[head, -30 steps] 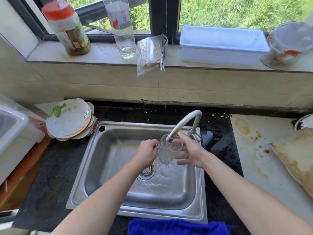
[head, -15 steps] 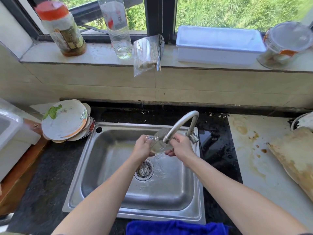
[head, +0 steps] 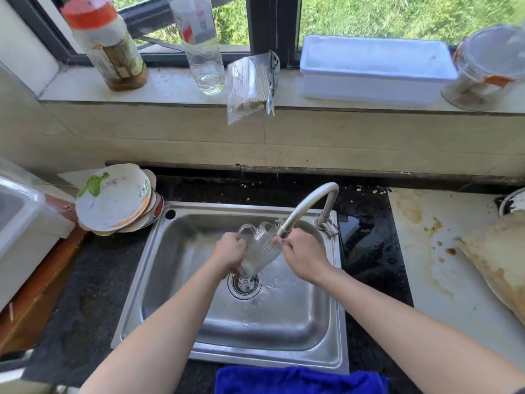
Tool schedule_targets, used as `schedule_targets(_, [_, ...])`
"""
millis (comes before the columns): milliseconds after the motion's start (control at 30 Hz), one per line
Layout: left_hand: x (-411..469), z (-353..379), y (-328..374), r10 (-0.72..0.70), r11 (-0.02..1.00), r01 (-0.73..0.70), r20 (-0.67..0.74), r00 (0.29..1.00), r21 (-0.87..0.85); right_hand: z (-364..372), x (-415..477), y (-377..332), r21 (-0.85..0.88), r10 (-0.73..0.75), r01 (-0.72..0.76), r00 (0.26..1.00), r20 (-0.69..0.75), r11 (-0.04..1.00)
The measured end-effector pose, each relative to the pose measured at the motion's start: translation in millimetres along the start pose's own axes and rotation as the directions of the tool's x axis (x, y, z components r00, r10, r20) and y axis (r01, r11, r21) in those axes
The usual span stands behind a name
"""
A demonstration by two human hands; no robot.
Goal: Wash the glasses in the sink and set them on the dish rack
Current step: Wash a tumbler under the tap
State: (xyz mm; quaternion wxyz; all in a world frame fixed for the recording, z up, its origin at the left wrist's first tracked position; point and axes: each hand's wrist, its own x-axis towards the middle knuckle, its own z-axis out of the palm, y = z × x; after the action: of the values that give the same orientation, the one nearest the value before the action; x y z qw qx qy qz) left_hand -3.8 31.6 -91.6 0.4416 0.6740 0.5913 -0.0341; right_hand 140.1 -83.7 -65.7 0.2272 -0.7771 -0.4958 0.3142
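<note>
Left hand [head: 230, 253] closed around the side and handle of a clear glass mug [head: 262, 247], held tilted above the drain [head: 244, 283] of the steel sink [head: 336, 322]. Right hand [head: 302, 255] pressed against the opposite side of the mug near its rim, fingers curled on the glass, just under the tap [head: 309, 204] spout. Mug mouth turned up toward the spout, base lower and toward the left hand. Cannot tell whether water is running; some wet sheen and ripples on the sink floor near the drain.

Left of the sink, on the dark desk [head: 85, 294], a stack of plates [head: 116, 199] leaning, the top one with a green mark. Further left, a white plastic tub [head: 25, 223], only partly in view. Right of the sink, a stained white board [head: 443, 265] with a brownish sheet [head: 502, 257] lying over its far corner. At the near edge, a blue cloth [head: 298, 379] touching the sink rim.

On the windowsill [head: 170, 86] above: a jar with a red lid [head: 106, 44], a clear plastic bottle [head: 200, 44], a bag of wooden sticks [head: 250, 86] hanging over the sill edge, a white lidded box [head: 372, 69], and a clear container [head: 491, 66] at the far right. Green grass beyond the window.
</note>
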Motion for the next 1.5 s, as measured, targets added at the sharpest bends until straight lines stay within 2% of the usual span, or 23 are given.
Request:
schedule_targets(100, [4.6,-4.8,6.8,0.108,0.994,-0.108,0.003,0.994,0.010,1.5,-1.2,-10.1,0.036,-0.009,0.000,0.973,0.229,0.999])
schedule_targets(167, [2.4,-1.3,11.6,0.203,0.978,-0.203,0.013,0.979,-0.039,5.6,-2.3,-14.6,-0.075,-0.023,0.044,0.965,0.263,0.996])
schedule_targets(233, [-0.2,0.8,11.5,0.231,0.963,-0.232,-0.021,0.973,-0.135,5.9,-6.5,-12.2,-0.205,-0.103,0.155,0.965,0.241,0.967])
schedule_targets(333, [0.6,3.5,2.7,0.193,0.951,-0.201,-0.058,0.980,-0.237,-0.7,-14.2,-1.3,-0.321,-0.250,0.292,0.954,0.166,0.901])
schedule_targets(467, [3.7,8.2,-1.0,0.162,0.907,-0.165,-0.041,0.986,-0.387,3.9,-15.2,4.9,-0.398,-0.331,0.341,0.939,0.096,0.852])
schedule_targets(567, [0.4,4.8,5.8,0.137,0.871,-0.131,-0.020,0.990,-0.474,6.4,-17.0,18.0,-0.422,-0.491,0.432,0.871,-0.035,0.797])
schedule_targets(633, [-1.5,1.1,11.3,0.145,0.885,-0.109,0.046,0.988,-0.453,3.2,-15.2,28.7,-0.468,-0.557,0.445,0.820,-0.130,0.764])
schedule_targets(667, [-1.2,-1.3,13.6,0.146,0.903,-0.094,0.095,0.985,-0.419,0.2,-13.3,30.8,-0.473,-0.550,0.427,0.820,-0.156,0.771])
schedule_targets(733, [0.1,-8.3,17.9,0.117,0.947,-0.048,0.200,0.973,-0.319,-5.0,-7.7,31.3,-0.395,-0.428,0.339,0.889,-0.164,0.854])
schedule_targets(800, [2.6,-18.2,18.2,0.063,0.979,-0.001,0.300,0.952,-0.203,-6.8,-6.0,28.9,-0.133,-0.199,0.190,0.978,-0.063,0.973])
schedule_targets(833, [3.5,-22.6,16.8,0.026,0.986,0.033,0.344,0.939,-0.164,-6.9,-6.2,26.2,0.025,-0.108,0.108,0.994,0.008,0.994])
schedule_targets(900, [3.6,-27.8,12.8,-0.038,0.983,0.111,0.433,0.901,-0.146,-6.4,-7.6,21.6,0.295,-0.018,-0.003,0.998,0.068,0.955])
schedule_targets(933, [1.0,-28.2,11.1,-0.052,0.975,0.148,0.475,0.879,-0.167,-6.0,-8.4,20.8,0.366,0.005,-0.029,0.998,0.066,0.930])
schedule_targets(1033, [-7.2,-16.2,3.5,0.003,0.910,0.239,0.581,0.814,-0.339,-9.7,-13.4,16.9,0.367,0.013,-0.038,0.997,0.070,0.929])
schedule_targets(1200, [-15.9,34.1,-11.5,0.073,0.751,0.422,0.699,0.712,-0.508,-28.0,-35.4,18.7,-0.013,-0.059,0.060,0.996,0.060,0.998])
schedule_targets(1267, [-14.8,51.5,-10.7,0.095,0.725,0.419,0.682,0.726,-0.547,-32.4,-44.3,27.1,-0.118,-0.098,0.107,0.992,0.076,0.987])
schedule_targets(1333, [-12.7,62.1,-3.6,0.115,0.742,0.323,0.586,0.802,-0.587,-34.1,-48.1,38.3,-0.170,-0.114,0.127,0.990,0.083,0.977])
schedule_targets(1433, [-14.6,60.5,18.0,0.154,0.801,0.061,0.302,0.941,-0.596,-33.6,-41.1,45.7,-0.180,-0.086,0.096,0.994,0.060,0.979])
schedule_targets(1500, [-14.7,48.6,30.8,0.212,0.869,-0.147,0.086,0.974,-0.472,-29.9,-31.3,42.9,-0.151,-0.057,0.061,0.998,0.034,0.987])
